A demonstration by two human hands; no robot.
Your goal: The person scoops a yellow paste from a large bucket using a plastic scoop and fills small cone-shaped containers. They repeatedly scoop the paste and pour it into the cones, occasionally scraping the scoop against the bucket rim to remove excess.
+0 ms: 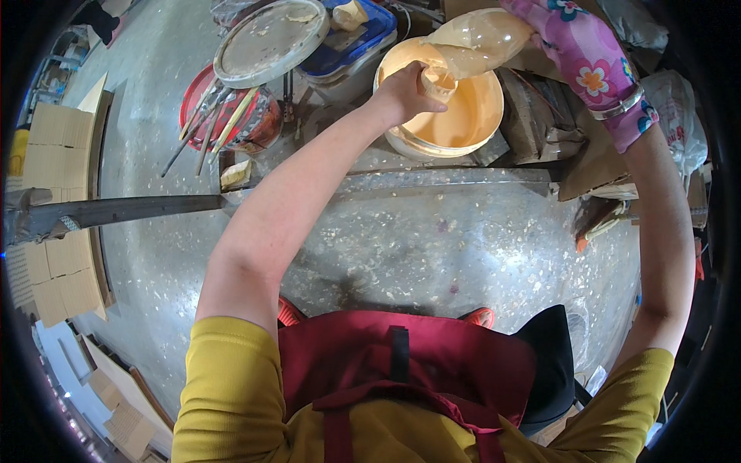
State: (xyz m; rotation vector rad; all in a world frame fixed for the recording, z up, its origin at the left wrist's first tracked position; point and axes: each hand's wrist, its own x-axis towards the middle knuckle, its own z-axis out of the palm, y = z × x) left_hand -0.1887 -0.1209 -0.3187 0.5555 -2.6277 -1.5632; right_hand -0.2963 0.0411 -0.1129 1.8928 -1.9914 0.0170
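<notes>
Pouring setup seen from above, w/ both arms reaching forward over a speckled grey concrete floor. Left hand, bare, sits at the near rim of a round white plastic bucket of pale orange-cream liquid; its fingers are curled together and pinched on the narrow mouth of a translucent, cream-smeared plastic bag. Bag mouth lies directly under the fingertips, just above the liquid surface. Right hand, in a pink rubber glove w/ flower print, is at the bag's far, raised end, fingers closed on it; exact grip partly cut off by the frame edge. Bag thus hangs tilted between the two hands, over the bucket, low end toward the left hand.

Surroundings: round grey paste-crusted lid lies to the left of the bucket, resting on other containers; beside it a blue plastic tub. Red-rimmed pot holding several paste-coated sticks stands further left. Stacks of flat brown cardboard pieces line the left edge. Long grey metal bar crosses the floor.
</notes>
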